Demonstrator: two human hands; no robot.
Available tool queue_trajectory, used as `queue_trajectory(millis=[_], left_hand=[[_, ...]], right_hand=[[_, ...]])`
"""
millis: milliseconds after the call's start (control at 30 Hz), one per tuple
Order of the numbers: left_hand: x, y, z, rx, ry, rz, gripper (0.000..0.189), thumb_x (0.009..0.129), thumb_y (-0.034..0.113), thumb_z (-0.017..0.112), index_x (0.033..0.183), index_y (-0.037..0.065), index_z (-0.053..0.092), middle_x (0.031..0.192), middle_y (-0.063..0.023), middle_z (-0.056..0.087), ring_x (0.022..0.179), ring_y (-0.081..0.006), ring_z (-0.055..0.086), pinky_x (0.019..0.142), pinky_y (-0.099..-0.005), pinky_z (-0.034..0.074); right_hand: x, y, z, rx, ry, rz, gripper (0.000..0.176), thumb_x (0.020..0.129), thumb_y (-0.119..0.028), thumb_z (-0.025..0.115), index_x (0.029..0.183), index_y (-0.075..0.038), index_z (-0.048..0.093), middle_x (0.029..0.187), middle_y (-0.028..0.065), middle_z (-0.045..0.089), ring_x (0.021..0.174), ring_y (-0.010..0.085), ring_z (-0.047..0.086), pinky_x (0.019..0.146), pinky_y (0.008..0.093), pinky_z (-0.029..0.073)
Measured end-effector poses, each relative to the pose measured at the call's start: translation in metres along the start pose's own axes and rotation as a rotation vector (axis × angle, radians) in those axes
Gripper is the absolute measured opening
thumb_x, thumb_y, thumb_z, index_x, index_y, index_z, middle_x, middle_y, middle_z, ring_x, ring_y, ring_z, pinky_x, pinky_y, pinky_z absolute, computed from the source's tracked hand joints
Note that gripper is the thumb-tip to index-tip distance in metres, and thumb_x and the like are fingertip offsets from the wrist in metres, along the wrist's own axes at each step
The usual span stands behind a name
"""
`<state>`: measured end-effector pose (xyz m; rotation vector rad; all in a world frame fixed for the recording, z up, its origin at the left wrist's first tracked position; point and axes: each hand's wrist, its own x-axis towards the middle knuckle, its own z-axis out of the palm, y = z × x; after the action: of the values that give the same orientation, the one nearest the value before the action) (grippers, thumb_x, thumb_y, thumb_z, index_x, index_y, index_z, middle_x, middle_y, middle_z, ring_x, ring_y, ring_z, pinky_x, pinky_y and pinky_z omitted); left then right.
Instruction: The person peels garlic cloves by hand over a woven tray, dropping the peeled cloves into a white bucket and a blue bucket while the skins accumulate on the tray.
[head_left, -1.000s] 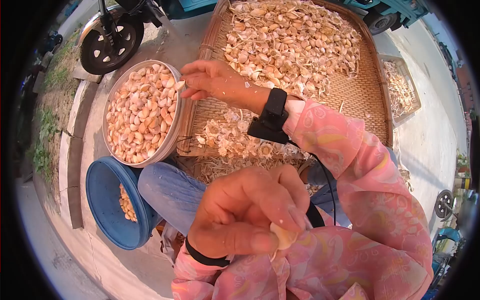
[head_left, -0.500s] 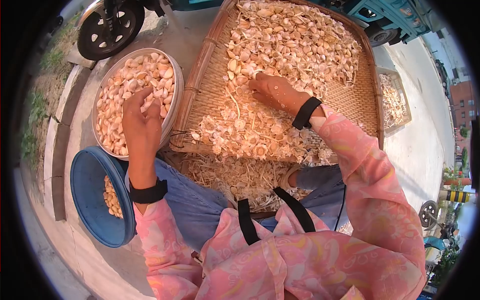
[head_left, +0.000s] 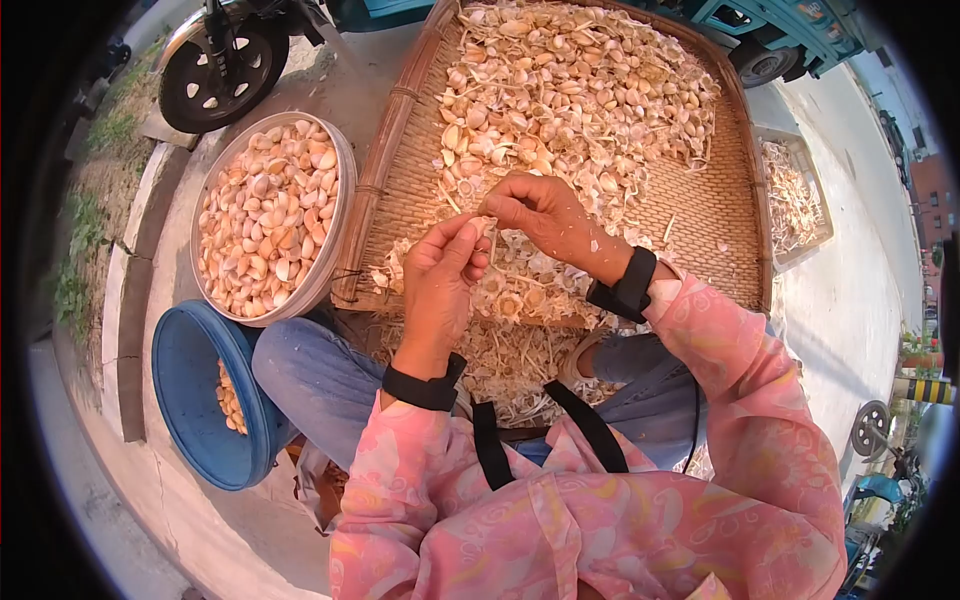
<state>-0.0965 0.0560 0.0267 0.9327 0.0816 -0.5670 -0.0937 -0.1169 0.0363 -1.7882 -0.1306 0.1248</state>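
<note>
My left hand point(head_left: 437, 285) and my right hand point(head_left: 548, 222) meet over the near part of a woven tray point(head_left: 405, 160). Between their fingertips is a small pale piece of garlic point(head_left: 485, 228); thumb and finger of each hand pinch it. Fingers partly cover it, so whether it is one clove or more cannot be told. Beyond the hands lies a heap of garlic cloves point(head_left: 590, 85) mixed with skins. Below them, dry garlic skins and root ends point(head_left: 520, 298) cover the tray's near edge. Small flakes cling to my right hand.
Left of the tray stands a white tub point(head_left: 270, 220) full of cloves. In front of it, a blue bucket point(head_left: 190, 400) leans, with some cloves inside. A crate of scraps point(head_left: 785, 200) sits at right. Vehicle wheels point(head_left: 225, 70) are beyond the tray.
My left hand has moved right, from over the white tub to the tray. My right hand has drawn back from the clove heap, and both now meet at the garlic piece.
</note>
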Motion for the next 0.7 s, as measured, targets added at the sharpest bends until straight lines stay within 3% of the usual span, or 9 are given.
queue_trajectory(millis=[100, 167, 200, 233, 300, 367, 400, 600, 700], left_hand=[[-0.028, 0.043, 0.017, -0.218, -0.094, -0.032, 0.022, 0.089, 0.011, 0.053, 0.107, -0.002, 0.053, 0.078, -0.0075, 0.056, 0.057, -0.0064, 0.048, 0.051, -0.0152, 0.039], [-0.07, 0.078, 0.046, -0.183, -0.42, -0.034, 0.022, 0.088, 0.013, 0.054, 0.102, -0.003, 0.053, 0.075, -0.0101, 0.053, 0.054, -0.0076, 0.047, 0.049, -0.0156, 0.038], [-0.09, 0.097, 0.059, -0.254, -0.603, -0.101, 0.024, 0.087, 0.01, 0.056, 0.105, -0.006, 0.055, 0.085, -0.0092, 0.058, 0.069, -0.0106, 0.055, 0.056, -0.0189, 0.041], [-0.1, 0.1, 0.07, -0.256, -0.849, 0.032, 0.027, 0.086, 0.012, 0.056, 0.105, -0.007, 0.054, 0.086, -0.0109, 0.058, 0.072, -0.0134, 0.057, 0.058, -0.024, 0.043], [-0.121, 0.113, 0.097, -0.613, -1.09, -0.046, 0.022, 0.087, 0.006, 0.053, 0.101, -0.011, 0.05, 0.08, -0.0172, 0.055, 0.062, -0.0213, 0.055, 0.051, -0.0279, 0.042], [-0.149, 0.11, 0.109, -0.942, -1.019, -0.09, 0.024, 0.089, 0.003, 0.049, 0.105, -0.015, 0.047, 0.081, -0.0169, 0.056, 0.068, -0.0258, 0.059, 0.053, -0.0316, 0.045], [-0.149, 0.1, 0.117, -1.053, -1.045, 0.015, 0.023, 0.089, 0.004, 0.049, 0.102, -0.015, 0.048, 0.08, -0.0172, 0.056, 0.066, -0.0258, 0.059, 0.052, -0.0313, 0.044], [-0.162, 0.079, 0.125, -1.061, -1.098, 0.173, 0.021, 0.087, 0.008, 0.054, 0.096, -0.012, 0.053, 0.08, -0.016, 0.059, 0.068, -0.0255, 0.059, 0.057, -0.0297, 0.046], [-0.158, 0.078, 0.124, -0.889, -1.164, 0.167, 0.02, 0.087, 0.01, 0.055, 0.094, -0.009, 0.056, 0.082, -0.0147, 0.06, 0.069, -0.0252, 0.06, 0.058, -0.0293, 0.047]], right_hand=[[0.045, 0.017, 0.006, -0.357, 0.18, -0.241, 0.019, 0.086, -0.019, 0.058, 0.095, -0.003, 0.061, 0.089, 0.0076, 0.058, 0.075, 0.0152, 0.056, 0.066, 0.0269, 0.045], [0.066, 0.025, 0.012, -0.616, 0.113, -0.274, 0.017, 0.082, -0.014, 0.058, 0.096, -0.004, 0.059, 0.088, 0.0119, 0.056, 0.077, 0.0256, 0.057, 0.067, 0.0344, 0.045], [0.073, 0.026, 0.015, -0.728, 0.041, -0.23, 0.016, 0.082, -0.013, 0.057, 0.095, -0.004, 0.059, 0.088, 0.0126, 0.056, 0.078, 0.0276, 0.057, 0.067, 0.0362, 0.045], [0.08, 0.025, 0.019, -0.845, -0.035, -0.192, 0.016, 0.081, -0.012, 0.057, 0.095, -0.004, 0.058, 0.087, 0.0133, 0.055, 0.078, 0.0296, 0.057, 0.067, 0.0379, 0.045], [0.077, 0.027, 0.025, -0.927, -0.105, -0.231, 0.013, 0.08, -0.011, 0.057, 0.09, -0.003, 0.056, 0.085, 0.0145, 0.054, 0.079, 0.0327, 0.056, 0.067, 0.0413, 0.045], [0.063, 0.033, 0.022, -0.935, -0.124, -0.296, 0.01, 0.079, -0.01, 0.056, 0.085, -0.003, 0.055, 0.084, 0.0159, 0.054, 0.077, 0.0334, 0.057, 0.065, 0.0423, 0.045], [0.053, 0.04, 0.016, -0.925, -0.137, -0.293, 0.009, 0.079, -0.009, 0.055, 0.084, -0.002, 0.054, 0.081, 0.0157, 0.052, 0.075, 0.0333, 0.055, 0.065, 0.0418, 0.045], [-0.01, 0.024, -0.013, -1.019, -0.132, -0.214, 0.016, 0.078, -0.008, 0.059, 0.093, -0.005, 0.056, 0.081, 0.0124, 0.052, 0.076, 0.0308, 0.054, 0.066, 0.0383, 0.045], [-0.032, 0.028, -0.017, -0.94, -0.078, -0.249, 0.009, 0.076, -0.008, 0.058, 0.083, -0.004, 0.053, 0.078, 0.0128, 0.049, 0.076, 0.0312, 0.053, 0.064, 0.0406, 0.044]])
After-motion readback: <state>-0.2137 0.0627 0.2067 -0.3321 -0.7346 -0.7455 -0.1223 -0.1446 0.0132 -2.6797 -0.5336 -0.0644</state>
